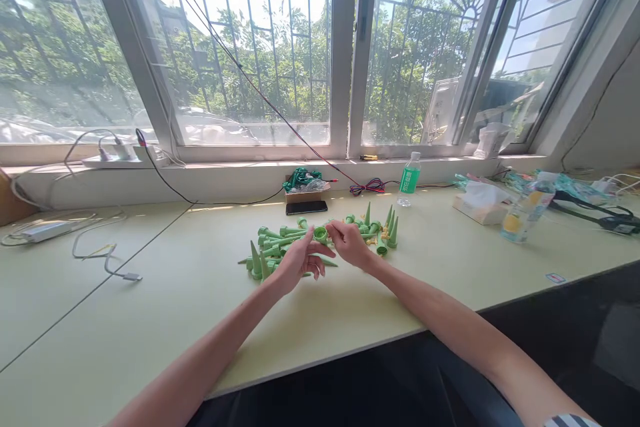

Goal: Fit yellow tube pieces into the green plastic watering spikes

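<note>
My left hand (300,260) is closed by thumb and fingers round a green plastic spike (321,234), its round, hollow end tilted up towards me. Close against that rim is my right hand (350,245), its fingers pinched together; whatever is in the pinch is too small to make out. Several more green spikes (270,240) lie in a heap left of and behind my left hand, two of them (256,261) standing point up. Other spikes (393,232) stand and lie right of my right hand, with small yellowish pieces (373,239) among them.
Behind the heap are a black phone (306,207) and a small box (305,188) with green stuff in it. A green-labelled bottle (409,180), a tissue box (481,203) and another bottle (523,217) stand right. A cable (113,267) lies left. The table's front edge (320,359) is near me.
</note>
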Tool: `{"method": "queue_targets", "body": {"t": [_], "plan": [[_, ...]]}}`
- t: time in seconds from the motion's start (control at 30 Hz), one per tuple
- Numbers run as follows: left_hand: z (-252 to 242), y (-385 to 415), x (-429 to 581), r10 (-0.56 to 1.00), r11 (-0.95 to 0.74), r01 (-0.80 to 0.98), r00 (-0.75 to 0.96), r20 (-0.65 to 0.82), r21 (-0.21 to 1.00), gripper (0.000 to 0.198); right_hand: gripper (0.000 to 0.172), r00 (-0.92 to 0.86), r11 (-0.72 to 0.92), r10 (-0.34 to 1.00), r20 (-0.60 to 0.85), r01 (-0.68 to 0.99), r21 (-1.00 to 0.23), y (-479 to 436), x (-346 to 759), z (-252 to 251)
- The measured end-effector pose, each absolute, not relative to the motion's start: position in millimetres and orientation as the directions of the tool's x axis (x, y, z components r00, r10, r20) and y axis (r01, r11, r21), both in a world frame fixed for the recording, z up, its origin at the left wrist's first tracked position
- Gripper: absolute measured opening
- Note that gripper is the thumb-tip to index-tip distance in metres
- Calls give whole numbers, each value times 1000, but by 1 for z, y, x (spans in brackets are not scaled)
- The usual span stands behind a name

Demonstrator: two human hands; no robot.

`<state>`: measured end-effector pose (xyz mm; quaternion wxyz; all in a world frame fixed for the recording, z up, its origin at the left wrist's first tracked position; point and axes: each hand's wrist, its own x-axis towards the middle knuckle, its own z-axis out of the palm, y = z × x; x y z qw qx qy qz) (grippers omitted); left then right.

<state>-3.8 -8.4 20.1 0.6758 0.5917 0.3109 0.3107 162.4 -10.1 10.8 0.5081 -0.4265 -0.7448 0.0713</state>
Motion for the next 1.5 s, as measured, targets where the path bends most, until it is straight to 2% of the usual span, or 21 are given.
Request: {"method": "queue_targets", "body": {"t": [0.33,0.67,0.87,1.5], "plan": [[22,-12,-2,816,16,-49,578,15,999,63,40,-121,627,705,698,567,-534,-9,164,13],[28,-18,-2,834,-260,98,525,172,961,48,44,-116,616,715,689,570,-543,-8,165,13],[27,-17,-2,815,-381,136,517,262,915,49,44,-117,615,719,686,567,-548,-9,165,14],[16,-12,-3,783,-483,178,527,332,857,43,42,-134,616,722,678,572,-542,-7,166,14]]}}
